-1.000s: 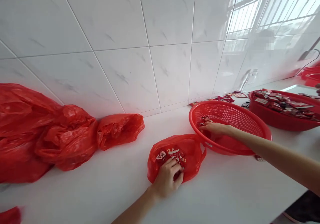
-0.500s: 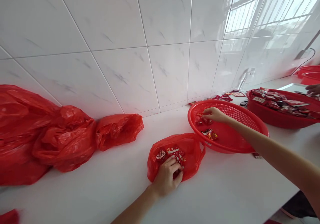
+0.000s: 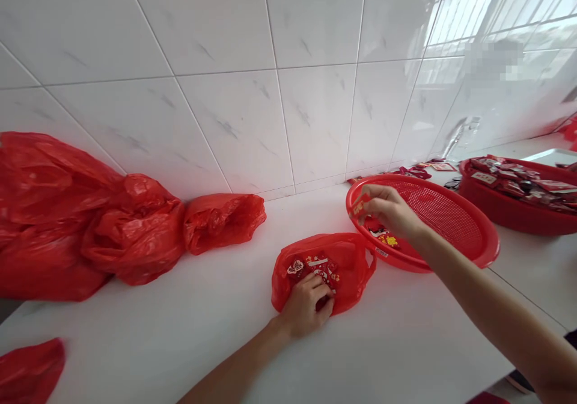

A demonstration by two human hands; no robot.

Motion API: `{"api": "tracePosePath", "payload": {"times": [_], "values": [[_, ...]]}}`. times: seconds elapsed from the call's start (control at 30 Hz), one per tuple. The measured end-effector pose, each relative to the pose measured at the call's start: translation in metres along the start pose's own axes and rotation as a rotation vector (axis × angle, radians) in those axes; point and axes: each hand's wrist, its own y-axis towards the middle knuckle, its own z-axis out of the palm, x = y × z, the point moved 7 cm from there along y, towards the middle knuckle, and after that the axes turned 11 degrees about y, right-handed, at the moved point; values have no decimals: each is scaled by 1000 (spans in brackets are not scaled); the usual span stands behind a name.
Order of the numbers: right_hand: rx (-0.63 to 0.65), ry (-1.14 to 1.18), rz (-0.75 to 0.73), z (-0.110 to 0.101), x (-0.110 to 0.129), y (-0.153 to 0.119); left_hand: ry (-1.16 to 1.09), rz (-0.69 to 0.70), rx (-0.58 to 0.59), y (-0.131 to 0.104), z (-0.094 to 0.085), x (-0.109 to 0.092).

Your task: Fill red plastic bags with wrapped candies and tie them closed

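My left hand (image 3: 307,306) rests at the near rim of an open red plastic bag (image 3: 349,290), fingers curled inward and closed. What it grips there is hidden. Inside the bag lie several red wrapped packets (image 3: 321,267) with white and gold print. Over the left side of a red mesh basket (image 3: 489,254), my right hand (image 3: 390,208) pinches a small red packet (image 3: 357,209) with gold lettering between thumb and fingers. Below that hand, more small wrapped packets (image 3: 385,238) lie in the basket.
A deeper red basin (image 3: 500,208) heaped with packets stands at the right. Loose packets (image 3: 412,172) lie along the tiled wall (image 3: 315,121). Crumpled red bags (image 3: 133,229) fill the left, with another red bag (image 3: 31,371) at the lower left. A white tray (image 3: 552,156) sits behind the basin.
My right hand has lifted a small red packet from the basket toward its left rim. My left hand stays at the bag. The view has shifted slightly.
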Motion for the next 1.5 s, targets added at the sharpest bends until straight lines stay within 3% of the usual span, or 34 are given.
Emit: {"api": "tracePosePath", "payload": {"times": [0.1, 0.17, 0.3, 0.43, 0.53, 0.73, 0.97, 1.27, 1.5], "values": [[92, 43, 83, 40, -33, -20, -130, -73, -62, -2, -6, 4], [106, 36, 145, 54, -60, -32, -278, -176, -135, -3, -13, 9], [81, 70, 204, 61, -101, -48, -611, -334, -198, -2, -22, 13], [70, 89, 251, 61, -122, -58, -690, -403, -234, 0, -25, 14], [86, 105, 255, 65, -126, -64, -747, -443, -253, -1, -23, 16], [45, 115, 240, 65, -124, -70, -976, -512, -153, -3, -13, 15], [27, 110, 269, 59, -125, -73, -887, -543, -286, -5, -23, 22], [38, 168, 307, 61, -124, -75, -989, -569, -272, -2, -24, 23], [68, 200, 316, 66, -122, -75, -1145, -535, -145, 4, -21, 17]]}}
